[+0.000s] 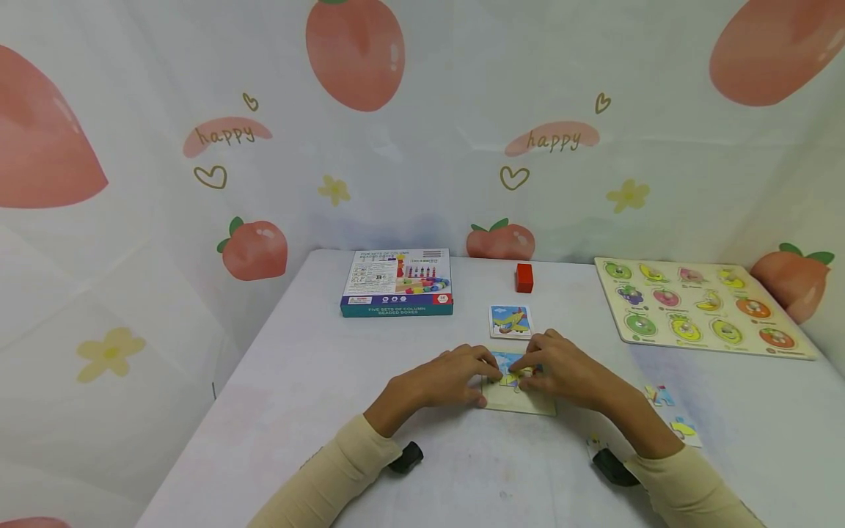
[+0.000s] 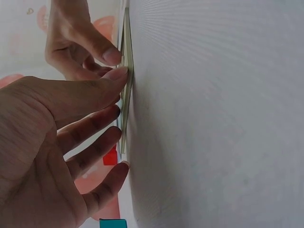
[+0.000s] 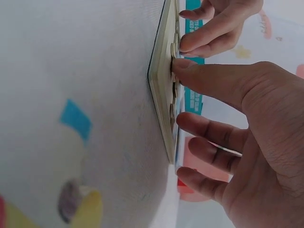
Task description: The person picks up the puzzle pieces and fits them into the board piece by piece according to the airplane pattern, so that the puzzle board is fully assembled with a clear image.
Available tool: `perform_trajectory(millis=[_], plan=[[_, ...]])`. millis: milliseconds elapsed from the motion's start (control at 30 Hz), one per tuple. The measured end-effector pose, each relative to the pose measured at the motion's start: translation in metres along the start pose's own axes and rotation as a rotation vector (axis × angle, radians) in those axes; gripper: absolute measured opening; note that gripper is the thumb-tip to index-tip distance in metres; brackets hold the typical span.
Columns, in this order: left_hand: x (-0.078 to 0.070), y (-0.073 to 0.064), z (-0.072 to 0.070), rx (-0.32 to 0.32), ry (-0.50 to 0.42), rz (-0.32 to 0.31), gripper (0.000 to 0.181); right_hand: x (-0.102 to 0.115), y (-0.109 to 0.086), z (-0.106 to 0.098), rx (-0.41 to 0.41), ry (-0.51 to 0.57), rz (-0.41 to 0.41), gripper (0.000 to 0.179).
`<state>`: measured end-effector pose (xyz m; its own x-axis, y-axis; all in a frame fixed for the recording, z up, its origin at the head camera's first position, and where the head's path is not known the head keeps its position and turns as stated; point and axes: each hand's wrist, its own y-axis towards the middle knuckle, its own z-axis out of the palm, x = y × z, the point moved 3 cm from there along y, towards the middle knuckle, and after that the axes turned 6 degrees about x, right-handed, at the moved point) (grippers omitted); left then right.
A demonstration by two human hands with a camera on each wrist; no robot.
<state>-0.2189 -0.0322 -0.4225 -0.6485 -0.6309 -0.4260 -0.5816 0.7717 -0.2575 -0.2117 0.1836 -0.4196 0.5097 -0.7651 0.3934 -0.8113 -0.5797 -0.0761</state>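
Note:
A pale wooden puzzle board (image 1: 521, 402) lies on the table, partly filled with jigsaw pieces (image 1: 507, 361) in blue and yellow. My left hand (image 1: 452, 378) rests at its left side, fingers loosely extended and fingertips at the pieces. In the left wrist view its thumb (image 2: 116, 73) lies against the board's edge (image 2: 128, 47). From the right, my right hand (image 1: 568, 370) reaches over the board and holds a small puzzle piece between thumb and index finger. The right thumb (image 3: 187, 69) meets the pieces' edge in the right wrist view; the index fingertip is hidden there.
Behind the board lies an airplane picture card (image 1: 510, 321), with a red block (image 1: 524, 278) farther back. A boxed bead set (image 1: 397, 282) stands back left. A fruit peg board (image 1: 700, 308) lies at right. Loose puzzle pieces (image 1: 683, 427) are beside the right forearm.

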Motion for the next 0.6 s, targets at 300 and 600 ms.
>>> perform_trajectory(millis=[300,600], plan=[[-0.001,0.000,-0.001,-0.002,-0.002,0.003,0.048,0.000,0.000,0.001,-0.039,-0.025,-0.015,0.018],[-0.001,0.000,0.000,-0.001,-0.002,0.006,0.050,-0.010,-0.004,-0.007,-0.050,-0.006,-0.021,0.027]])
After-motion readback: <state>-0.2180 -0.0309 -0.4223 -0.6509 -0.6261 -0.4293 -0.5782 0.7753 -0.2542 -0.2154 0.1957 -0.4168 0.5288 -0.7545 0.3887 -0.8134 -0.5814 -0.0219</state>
